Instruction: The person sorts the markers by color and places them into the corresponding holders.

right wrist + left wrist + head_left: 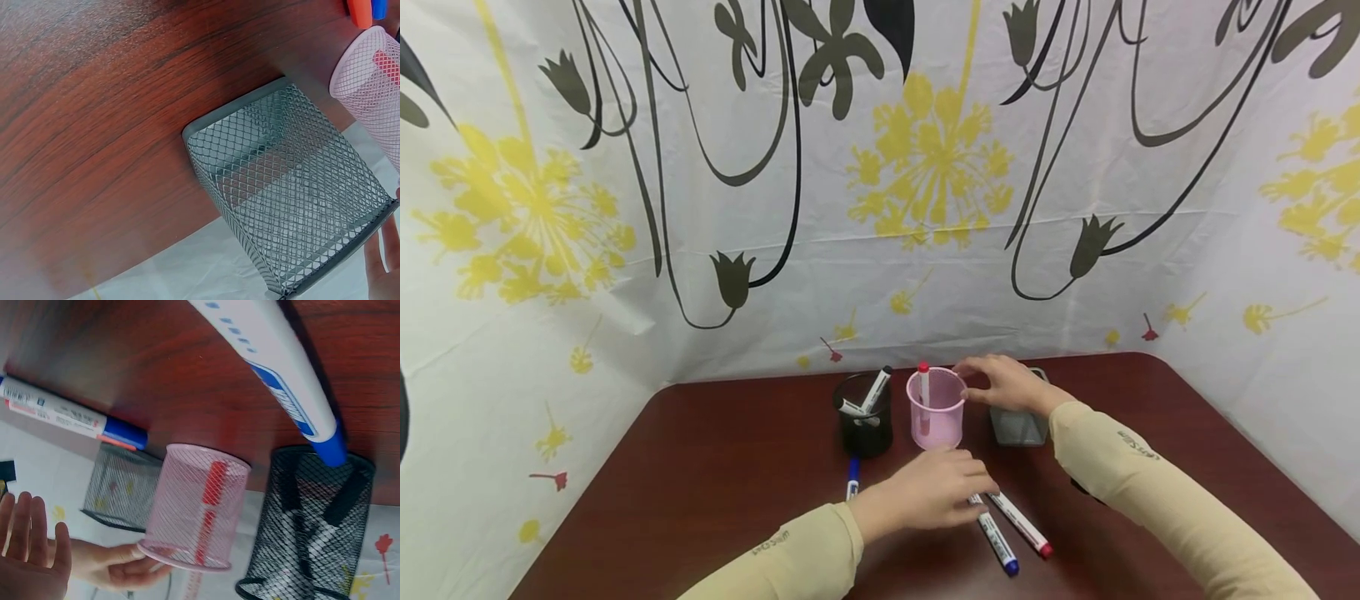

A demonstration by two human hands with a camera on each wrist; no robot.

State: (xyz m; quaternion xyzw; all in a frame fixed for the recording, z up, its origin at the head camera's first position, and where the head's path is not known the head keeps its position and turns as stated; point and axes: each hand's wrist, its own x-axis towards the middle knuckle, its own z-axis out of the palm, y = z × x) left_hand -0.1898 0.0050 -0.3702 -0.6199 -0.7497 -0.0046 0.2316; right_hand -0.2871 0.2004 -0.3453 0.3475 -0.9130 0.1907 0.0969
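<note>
My left hand (pixel 932 490) is over the table with its fingers loosely bent above a blue-capped marker (pixel 997 540) and a red-capped marker (pixel 1022 525). Its fingers look straight and hold nothing in the left wrist view. My right hand (pixel 1011 385) reaches past the grey mesh holder (pixel 275 175), thumb and fingertips right at the rim of a pink mesh pen cup (pixel 936 425). One marker with a red cap (pixel 923 367) stands upright inside that cup. Another blue-capped marker (pixel 281 375) lies left of my left hand, partly hidden by it.
A black round mesh cup (pixel 867 439) left of the pink one contains markers (pixel 877 390) leaning inside. The cups and grey holder form a row near the table's back edge. A patterned white sheet (pixel 880 317) hangs behind the dark red-brown table (pixel 715 483).
</note>
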